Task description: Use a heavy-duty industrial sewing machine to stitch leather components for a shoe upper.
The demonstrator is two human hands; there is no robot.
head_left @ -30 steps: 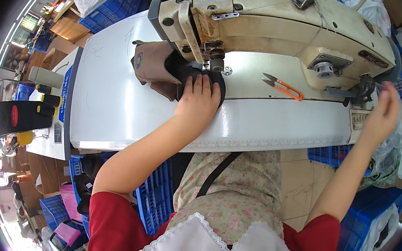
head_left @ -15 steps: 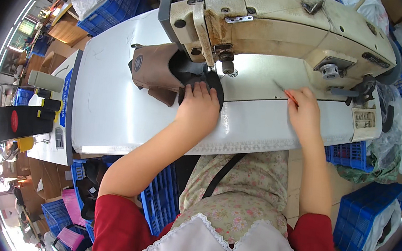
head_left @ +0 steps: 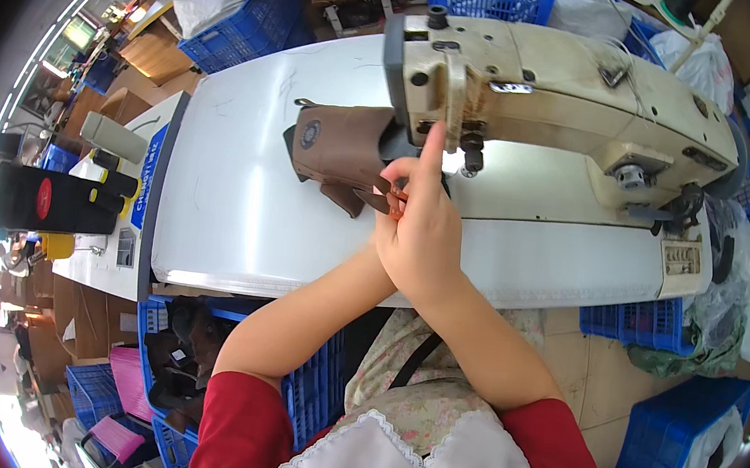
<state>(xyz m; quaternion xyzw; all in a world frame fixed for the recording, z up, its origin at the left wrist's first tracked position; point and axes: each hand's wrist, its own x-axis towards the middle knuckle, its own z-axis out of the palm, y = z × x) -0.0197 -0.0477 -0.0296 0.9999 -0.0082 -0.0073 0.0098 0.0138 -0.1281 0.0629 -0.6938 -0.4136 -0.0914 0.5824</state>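
Observation:
Orange-handled thread snips (head_left: 373,200) are in my right hand (head_left: 428,231), curled fingers round the grips, blades pointing left over the work. Its index finger stretches upward in front of the needle area of the sewing machine (head_left: 537,114). Under the machine head lies a brown shoe upper (head_left: 343,145) with a round dark emblem and a dark lining; its right part is covered by my hand. My left forearm (head_left: 315,315) reaches up and crosses behind the right wrist. My left hand is hidden behind the right one, so its fingers do not show.
The white machine table (head_left: 221,207) spreads left of the upper. A control box (head_left: 46,199) stands at far left. Blue crates (head_left: 684,445) sit at lower right, and another crate (head_left: 195,352) with dark pieces is below the table. Plastic bags (head_left: 743,248) hang at right.
My right hand has swung left with the snips, from the machine bed to the upper, and now covers my left hand. The whole view has shifted, showing more beyond the machine.

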